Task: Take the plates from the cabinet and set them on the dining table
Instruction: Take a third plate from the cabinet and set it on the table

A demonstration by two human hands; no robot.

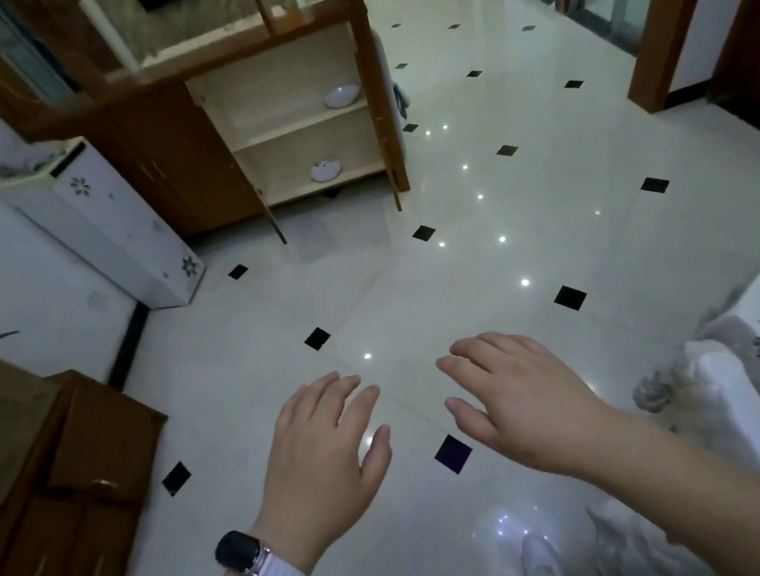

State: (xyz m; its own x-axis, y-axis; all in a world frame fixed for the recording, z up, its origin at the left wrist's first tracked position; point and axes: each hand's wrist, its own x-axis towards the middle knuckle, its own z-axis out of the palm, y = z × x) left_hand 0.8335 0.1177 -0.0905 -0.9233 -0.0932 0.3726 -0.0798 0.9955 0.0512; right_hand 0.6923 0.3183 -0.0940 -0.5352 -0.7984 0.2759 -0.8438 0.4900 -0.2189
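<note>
Both hands are held out palm-down over the tiled floor (pixel 479 202), fingers loosely spread and holding nothing: the left hand (pixel 326 450), a smartwatch (pixel 241 554) on its wrist, and the right hand (pixel 518 400) just beside it. Well ahead, the wooden cabinet (pixel 294 137) stands with doors open; one white plate (pixel 341 95) sits on its upper shelf, another plate (pixel 326 170) on the lower.

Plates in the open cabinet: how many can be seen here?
2. The upper plate sits toward the right on the upper shelf of the cabinet; the lower plate is on the bottom shelf, near the middle. More may be hidden behind closed doors.
</note>
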